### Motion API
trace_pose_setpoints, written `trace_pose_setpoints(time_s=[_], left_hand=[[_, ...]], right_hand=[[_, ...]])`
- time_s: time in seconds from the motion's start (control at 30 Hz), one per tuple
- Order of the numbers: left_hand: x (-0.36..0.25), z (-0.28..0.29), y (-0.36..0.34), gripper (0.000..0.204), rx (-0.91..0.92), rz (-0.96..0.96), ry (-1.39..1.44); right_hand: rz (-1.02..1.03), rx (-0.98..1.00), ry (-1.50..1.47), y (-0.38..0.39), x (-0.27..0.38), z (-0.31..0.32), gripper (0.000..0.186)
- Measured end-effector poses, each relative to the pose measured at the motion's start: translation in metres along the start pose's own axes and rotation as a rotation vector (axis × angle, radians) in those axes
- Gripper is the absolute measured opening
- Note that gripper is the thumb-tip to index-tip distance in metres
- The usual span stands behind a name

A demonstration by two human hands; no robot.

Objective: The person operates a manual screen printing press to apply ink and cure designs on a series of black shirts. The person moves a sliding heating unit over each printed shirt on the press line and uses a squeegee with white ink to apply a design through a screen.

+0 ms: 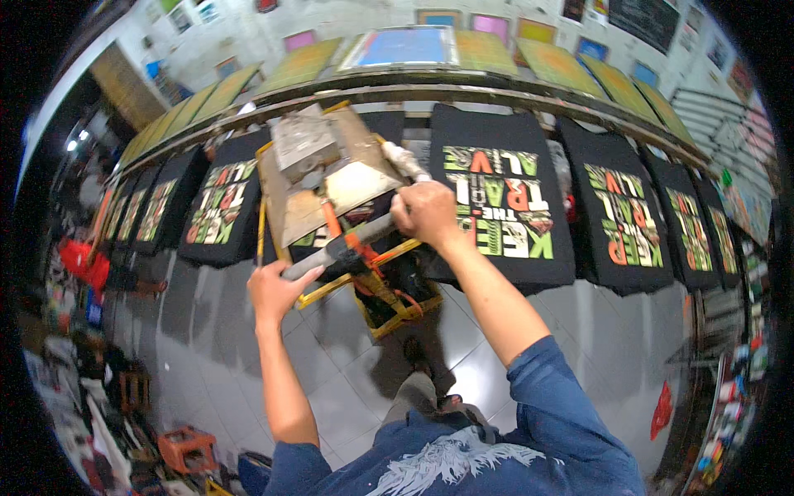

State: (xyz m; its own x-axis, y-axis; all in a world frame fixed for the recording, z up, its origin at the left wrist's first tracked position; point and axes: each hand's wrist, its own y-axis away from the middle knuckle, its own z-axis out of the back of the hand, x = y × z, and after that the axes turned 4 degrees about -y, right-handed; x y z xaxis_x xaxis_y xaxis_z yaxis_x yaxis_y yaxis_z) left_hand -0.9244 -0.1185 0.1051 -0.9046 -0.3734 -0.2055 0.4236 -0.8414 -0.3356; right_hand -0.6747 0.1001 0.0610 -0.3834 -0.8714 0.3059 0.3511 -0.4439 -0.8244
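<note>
My left hand (277,291) is closed around the near left end of a grey padded handle bar (364,240). The other end is in the grip of my right hand (426,213). The bar belongs to a wheeled-looking yellow-framed press (331,291) with a flat metal plate (302,215) and a grey metal box (304,145) on top. Beneath the plate lies a black printed T-shirt, mostly hidden. Beside my right hand is another black T-shirt (496,132) with coloured lettering. A white-wrapped rod (403,159) stands just beyond my right hand.
Along the long rack hang more black printed T-shirts (616,207) on both sides. Behind it lie greenish boards (562,68) and a blue screen frame (401,47). A person in red (87,263) is at far left. An orange crate (187,449) sits on the tiled floor (331,355).
</note>
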Motion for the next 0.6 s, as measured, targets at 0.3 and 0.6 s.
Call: trace_pose_setpoints(time_s=[0.3,0.6], left_hand=[[-0.001,-0.008,0.004,0.061,-0.082,-0.035,-0.001],[0.003,-0.012,0.004,0.052,-0.081,-0.115,0.010]], right_hand=[[-0.045,0.025,-0.026,0.018,0.009,0.010,0.013],[-0.476,0.185,0.265,0.124,-0.052,0.080,0.066]])
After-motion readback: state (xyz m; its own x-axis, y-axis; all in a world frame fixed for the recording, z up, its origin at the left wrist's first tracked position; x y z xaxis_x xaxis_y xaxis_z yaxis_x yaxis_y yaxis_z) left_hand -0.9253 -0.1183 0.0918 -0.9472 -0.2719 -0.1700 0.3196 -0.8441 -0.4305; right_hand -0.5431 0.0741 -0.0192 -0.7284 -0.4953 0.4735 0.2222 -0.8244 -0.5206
